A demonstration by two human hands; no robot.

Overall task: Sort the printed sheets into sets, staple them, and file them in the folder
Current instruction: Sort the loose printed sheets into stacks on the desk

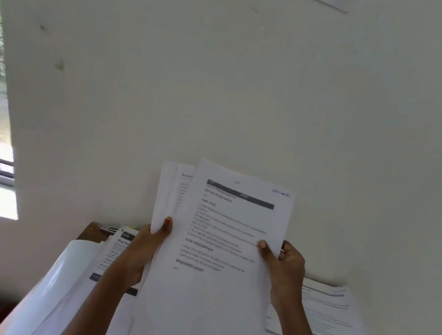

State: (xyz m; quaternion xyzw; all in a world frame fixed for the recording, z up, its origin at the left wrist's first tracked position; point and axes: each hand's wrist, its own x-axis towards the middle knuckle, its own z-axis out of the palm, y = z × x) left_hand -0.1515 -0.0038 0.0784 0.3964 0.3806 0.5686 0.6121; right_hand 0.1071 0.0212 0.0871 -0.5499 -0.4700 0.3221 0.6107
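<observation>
**A:** what have the hands got right now?

**B:** left thumb is pressed on the front of the sheets, other fingers hidden behind. Right thumb pinches the top one's right edge. So left hand and right hand both grip them, up over the table

**A:** tips?

**B:** I'd check the header, then slide the top sheet off flat without fanning the rest

White sheets with black print and a dark header bar, against a cream wall.
</observation>
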